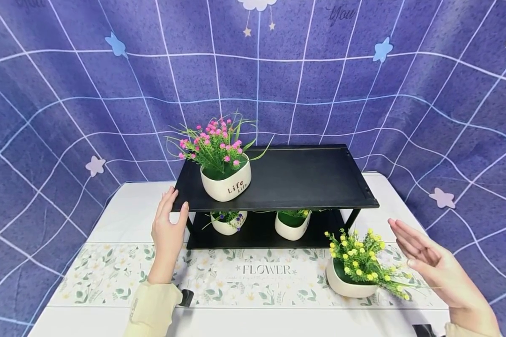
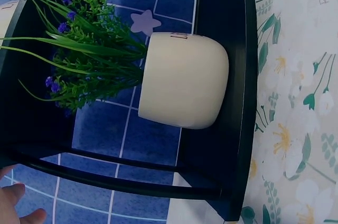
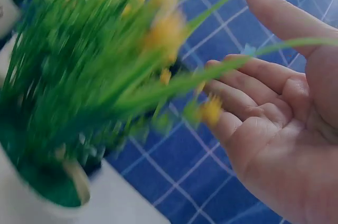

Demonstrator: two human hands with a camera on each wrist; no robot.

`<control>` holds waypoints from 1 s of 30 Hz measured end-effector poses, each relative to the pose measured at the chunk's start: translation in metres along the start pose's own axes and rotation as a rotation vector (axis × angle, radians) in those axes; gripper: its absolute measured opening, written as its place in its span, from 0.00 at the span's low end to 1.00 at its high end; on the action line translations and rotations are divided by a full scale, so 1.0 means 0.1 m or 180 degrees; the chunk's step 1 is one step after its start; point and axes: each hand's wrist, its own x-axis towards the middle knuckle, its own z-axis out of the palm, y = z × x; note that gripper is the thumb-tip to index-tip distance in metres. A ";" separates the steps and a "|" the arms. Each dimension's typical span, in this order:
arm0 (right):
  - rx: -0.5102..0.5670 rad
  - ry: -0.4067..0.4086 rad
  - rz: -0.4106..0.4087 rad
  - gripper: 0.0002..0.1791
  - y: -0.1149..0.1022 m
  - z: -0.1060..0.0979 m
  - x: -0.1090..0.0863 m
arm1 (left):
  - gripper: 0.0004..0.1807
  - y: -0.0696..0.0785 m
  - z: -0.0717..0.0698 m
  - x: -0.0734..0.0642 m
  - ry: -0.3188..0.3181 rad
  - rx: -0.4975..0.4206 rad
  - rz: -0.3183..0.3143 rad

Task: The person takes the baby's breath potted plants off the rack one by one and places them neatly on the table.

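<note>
A black two-tier shelf (image 1: 303,178) stands on the table. My left hand (image 1: 168,229) touches its front left corner, fingers along the side and thumb at the front edge. On the top board, a white pot with pink flowers (image 1: 225,185) stands at the left. Below are a pot with purple flowers (image 2: 185,81) and another white pot (image 1: 292,228), partly hidden by the top board. My right hand (image 1: 434,262) is held with fingers extended beside a white pot of yellow flowers (image 1: 350,283), which stands in front of the shelf's right end; it grips nothing.
A floral mat strip (image 1: 253,290) printed with FLOWER runs across the white table (image 1: 122,213) in front of the shelf. Behind hangs a blue gridded curtain (image 1: 278,84) with stars.
</note>
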 end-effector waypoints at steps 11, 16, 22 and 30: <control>0.0406 -0.0248 -0.0427 0.35 -0.29 0.17 0.44 | 0.24 0.02 -0.01 0.00 -0.0038 0.0016 -0.0020; 0.0573 -0.0270 -0.0494 0.35 -0.39 0.24 0.64 | 0.24 0.02 -0.01 0.00 -0.0013 0.0056 -0.0011; 0.0317 -0.0333 -0.0409 0.35 -0.45 0.29 0.87 | 0.24 0.02 -0.01 0.00 0.0000 0.0056 -0.0006; 0.0045 -0.0439 -0.0263 0.37 -0.49 0.31 1.17 | 0.24 0.02 0.00 -0.01 0.0037 0.0011 -0.0015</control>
